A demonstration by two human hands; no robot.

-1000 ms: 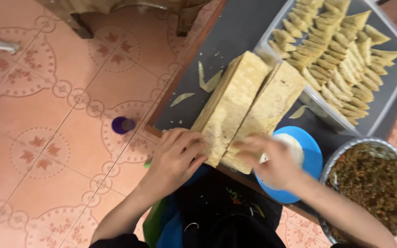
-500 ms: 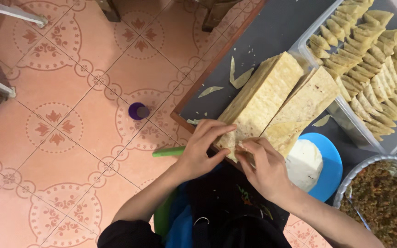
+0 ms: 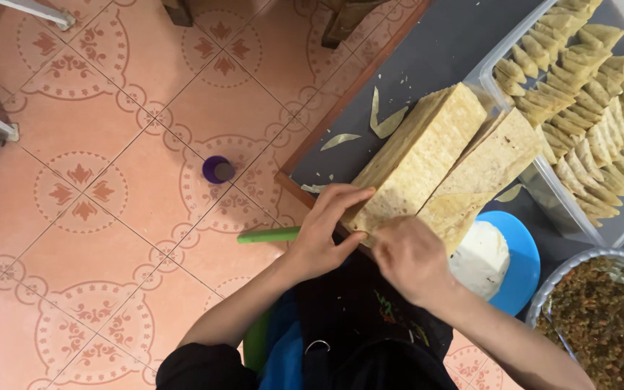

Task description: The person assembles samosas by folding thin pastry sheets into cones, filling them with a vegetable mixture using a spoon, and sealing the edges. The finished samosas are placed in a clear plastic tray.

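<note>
Two long stacks of thin pale pastry strips (image 3: 427, 155) lie side by side on a dark table (image 3: 413, 65). My left hand (image 3: 324, 227) rests on the near end of the left stack, fingers spread along its edge. My right hand (image 3: 412, 260) pinches the near end of the top strip between the two stacks. Neither hand has lifted a strip clear of the stack.
A clear tray (image 3: 579, 94) of folded pastry triangles sits at the right. A blue plate (image 3: 521, 260) with white paste and a metal bowl (image 3: 604, 318) of brown filling stand near my right arm. Pastry scraps (image 3: 384, 119) lie on the table. A purple cap (image 3: 217, 170) is on the tiled floor.
My right hand has come off the blue plate to the near end of the stacks, beside my left hand. The view shifted, so the stacks sit further right.
</note>
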